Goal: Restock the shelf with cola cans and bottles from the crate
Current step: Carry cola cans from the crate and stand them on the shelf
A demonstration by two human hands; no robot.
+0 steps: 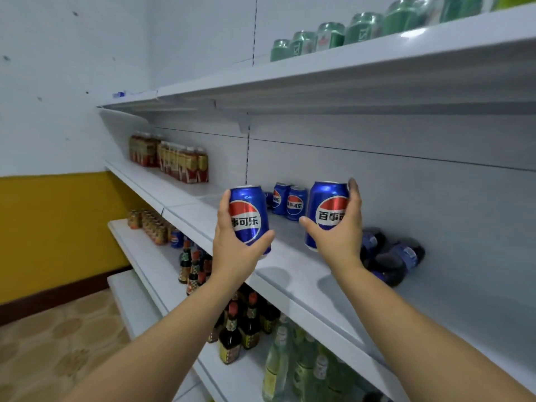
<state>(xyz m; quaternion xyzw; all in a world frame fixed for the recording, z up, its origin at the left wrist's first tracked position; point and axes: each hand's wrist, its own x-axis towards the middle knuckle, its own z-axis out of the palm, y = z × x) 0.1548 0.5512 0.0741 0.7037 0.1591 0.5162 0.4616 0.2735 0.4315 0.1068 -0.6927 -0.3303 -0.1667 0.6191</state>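
Observation:
My left hand (232,250) grips a blue cola can (249,216) upright, just in front of the middle shelf (304,282). My right hand (339,233) grips a second blue cola can (326,210), held over that shelf's front part. Further back on the shelf stand blue cola cans (288,201) in a small group. Dark cola bottles (394,256) with blue labels lie on their sides to the right of my right hand. No crate is in view.
Red-labelled bottles (174,161) stand at the shelf's far left. Green cans (324,36) line the top shelf. Lower shelves hold small jars (150,224), dark sauce bottles (232,329) and pale green bottles (290,369). A yellow wall and patterned floor lie to the left.

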